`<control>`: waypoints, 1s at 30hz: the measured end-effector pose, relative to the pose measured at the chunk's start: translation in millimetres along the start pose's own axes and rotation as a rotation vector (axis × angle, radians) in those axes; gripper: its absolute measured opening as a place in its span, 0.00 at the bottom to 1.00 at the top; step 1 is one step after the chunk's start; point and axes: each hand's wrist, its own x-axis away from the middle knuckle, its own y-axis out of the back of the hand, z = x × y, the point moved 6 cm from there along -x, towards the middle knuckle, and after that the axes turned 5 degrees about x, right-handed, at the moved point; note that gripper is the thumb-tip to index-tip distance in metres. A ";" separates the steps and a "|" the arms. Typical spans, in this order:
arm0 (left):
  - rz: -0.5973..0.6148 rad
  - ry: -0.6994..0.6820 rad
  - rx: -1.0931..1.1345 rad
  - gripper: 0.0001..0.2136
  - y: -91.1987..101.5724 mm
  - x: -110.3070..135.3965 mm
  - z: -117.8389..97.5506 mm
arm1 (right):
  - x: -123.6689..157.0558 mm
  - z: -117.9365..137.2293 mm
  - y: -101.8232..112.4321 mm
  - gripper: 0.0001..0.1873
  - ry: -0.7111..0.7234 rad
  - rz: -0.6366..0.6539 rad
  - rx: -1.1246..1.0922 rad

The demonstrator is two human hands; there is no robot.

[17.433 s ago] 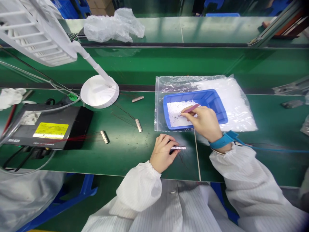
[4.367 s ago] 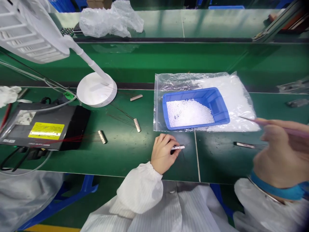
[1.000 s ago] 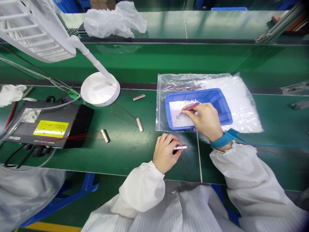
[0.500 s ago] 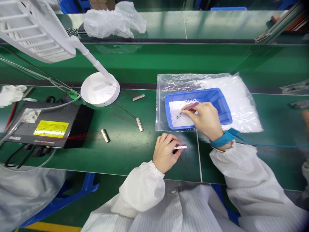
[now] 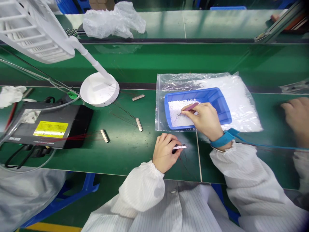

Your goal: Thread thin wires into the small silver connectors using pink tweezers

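Observation:
My left hand [image 5: 166, 152] rests near the bench's front edge, fingers closed around a small silvery block [image 5: 180, 147] with thin wires trailing below it. My right hand [image 5: 207, 118] is over the blue tray [image 5: 220, 103], pinching purple tweezers [image 5: 191, 107] whose tips point down into small white pieces [image 5: 180, 112]. What the tips touch is too small to tell. A blue wrist strap [image 5: 223, 138] circles my right wrist, its cord running right. Under the tray lies a clear zip bag [image 5: 243, 106] filled with white bits.
Left of my hands lie similar wired blocks [image 5: 139, 124]. Further left are a white fan [image 5: 100, 93] and a black box [image 5: 50, 125] with a yellow label and cables. Another person's hand [image 5: 298, 119] is at the right edge. Crumpled plastic [image 5: 113, 21] lies on the back shelf.
The other person's hand has come further into view at the right edge, blurred by motion. Both my hands hold nearly the same positions.

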 end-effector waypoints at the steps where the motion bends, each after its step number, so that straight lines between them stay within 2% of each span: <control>1: -0.001 -0.002 0.000 0.02 0.0 0.0 0.0 | -0.1 0.1 -0.1 0.10 -0.001 0.000 0.000; 30: 0.007 0.000 -0.014 0.03 -0.7 0.1 0.6 | 0.4 -2.5 0.0 0.10 -0.011 -0.012 0.024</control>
